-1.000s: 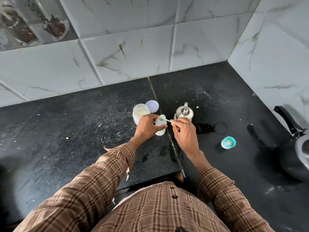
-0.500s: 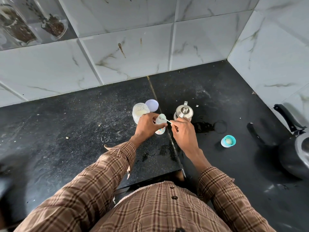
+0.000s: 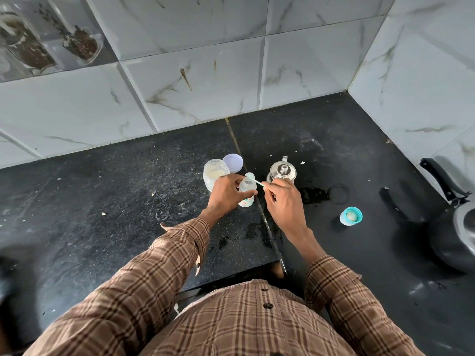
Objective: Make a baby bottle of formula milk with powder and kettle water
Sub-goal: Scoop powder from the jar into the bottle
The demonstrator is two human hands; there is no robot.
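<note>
on black counter (image 3: 128,201), translucent baby bottle (image 3: 247,191) stands open-mouthed.

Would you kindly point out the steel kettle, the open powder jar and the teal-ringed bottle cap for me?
steel kettle (image 3: 282,171), head view, on its shiny lid.
powder jar (image 3: 215,171), head view, on the powder inside its open mouth.
bottle cap (image 3: 351,216), head view, on its pale centre.

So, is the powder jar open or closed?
Open. The powder jar shows pale powder inside, and its lid lies beside it on the counter.
</note>
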